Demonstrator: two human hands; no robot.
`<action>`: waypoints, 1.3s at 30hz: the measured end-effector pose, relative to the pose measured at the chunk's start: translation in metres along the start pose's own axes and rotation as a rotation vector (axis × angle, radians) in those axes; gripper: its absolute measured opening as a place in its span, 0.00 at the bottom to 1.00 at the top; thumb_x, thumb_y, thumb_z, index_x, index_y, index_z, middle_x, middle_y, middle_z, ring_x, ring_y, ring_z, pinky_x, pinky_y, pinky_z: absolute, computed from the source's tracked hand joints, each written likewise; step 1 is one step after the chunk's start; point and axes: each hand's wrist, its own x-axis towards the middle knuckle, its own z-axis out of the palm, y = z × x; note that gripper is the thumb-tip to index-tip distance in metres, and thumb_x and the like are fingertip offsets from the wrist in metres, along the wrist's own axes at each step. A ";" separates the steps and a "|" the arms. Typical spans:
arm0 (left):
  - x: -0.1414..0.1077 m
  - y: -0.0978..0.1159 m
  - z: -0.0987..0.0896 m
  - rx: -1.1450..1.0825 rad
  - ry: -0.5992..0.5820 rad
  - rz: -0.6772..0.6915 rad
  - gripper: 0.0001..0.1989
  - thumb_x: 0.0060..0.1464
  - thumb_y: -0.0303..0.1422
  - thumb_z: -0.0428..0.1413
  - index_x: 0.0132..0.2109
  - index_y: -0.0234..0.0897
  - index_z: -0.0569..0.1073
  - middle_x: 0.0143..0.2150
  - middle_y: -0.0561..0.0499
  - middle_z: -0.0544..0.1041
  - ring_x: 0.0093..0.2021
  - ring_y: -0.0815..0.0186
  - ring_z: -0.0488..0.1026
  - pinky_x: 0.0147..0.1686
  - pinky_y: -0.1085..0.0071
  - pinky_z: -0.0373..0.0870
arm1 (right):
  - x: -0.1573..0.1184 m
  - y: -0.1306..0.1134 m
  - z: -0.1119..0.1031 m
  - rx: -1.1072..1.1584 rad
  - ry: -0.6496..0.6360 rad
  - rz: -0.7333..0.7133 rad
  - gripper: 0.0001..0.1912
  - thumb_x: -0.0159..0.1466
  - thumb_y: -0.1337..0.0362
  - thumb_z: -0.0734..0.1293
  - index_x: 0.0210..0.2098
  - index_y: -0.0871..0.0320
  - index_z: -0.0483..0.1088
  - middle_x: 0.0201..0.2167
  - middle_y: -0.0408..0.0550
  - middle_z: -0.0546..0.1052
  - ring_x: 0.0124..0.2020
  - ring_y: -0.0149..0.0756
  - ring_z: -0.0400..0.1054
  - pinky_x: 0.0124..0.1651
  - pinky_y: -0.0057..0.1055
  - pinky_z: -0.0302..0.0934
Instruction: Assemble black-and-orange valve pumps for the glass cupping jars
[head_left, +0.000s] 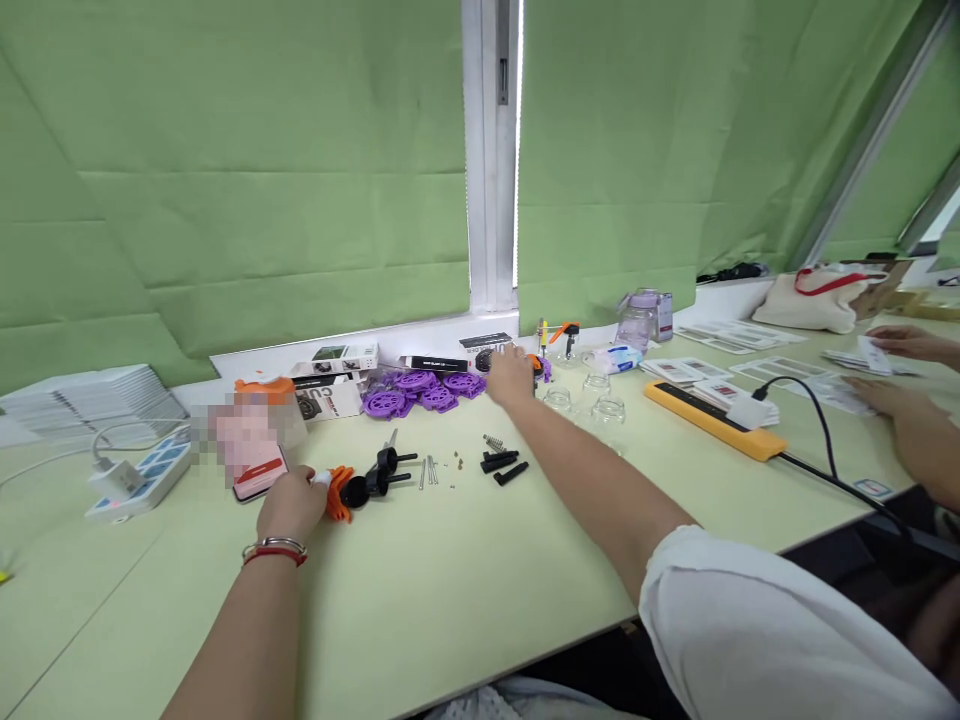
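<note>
My left hand (291,507) rests low over the table at the left, its fingers curled beside a small white piece (322,479) and a pile of orange plastic parts (341,494). What those fingers hold, if anything, is hidden. Black cup-shaped parts with handles (387,461) lie just right of the orange pile. My right hand (510,376) reaches to the back, fingers bent down in front of a printed box (484,344), right of the purple plastic parts (421,391). Its fingertips and anything in them are hidden.
Metal pins (427,472), a spring (493,443) and black pieces (510,470) lie mid-table. Glass jars (608,410) and a yellow power strip (712,420) stand right. A phone (259,480) and white power strip (154,478) are left. Another person's hands (889,400) handle papers far right.
</note>
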 end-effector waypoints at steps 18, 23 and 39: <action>-0.024 0.022 -0.014 -0.066 0.310 0.151 0.20 0.55 0.39 0.45 0.49 0.33 0.71 0.48 0.39 0.72 0.44 0.52 0.70 0.38 0.60 0.67 | 0.024 0.037 -0.032 -0.124 -0.064 0.141 0.15 0.59 0.70 0.62 0.47 0.63 0.62 0.43 0.59 0.72 0.45 0.45 0.68 0.42 0.35 0.59; -0.040 0.039 -0.018 -0.179 0.454 0.339 0.19 0.54 0.39 0.48 0.49 0.33 0.69 0.46 0.41 0.71 0.39 0.58 0.71 0.38 0.63 0.67 | -0.005 0.008 -0.078 -0.116 0.226 -0.069 0.16 0.59 0.60 0.64 0.43 0.62 0.62 0.38 0.57 0.72 0.41 0.46 0.66 0.39 0.34 0.57; -0.112 0.097 -0.041 -1.172 -0.467 0.590 0.33 0.41 0.29 0.62 0.56 0.38 0.62 0.39 0.47 0.73 0.38 0.59 0.72 0.40 0.61 0.70 | -0.156 -0.035 -0.074 0.886 -0.338 -0.409 0.24 0.61 0.52 0.62 0.52 0.59 0.64 0.31 0.46 0.74 0.27 0.29 0.66 0.30 0.27 0.59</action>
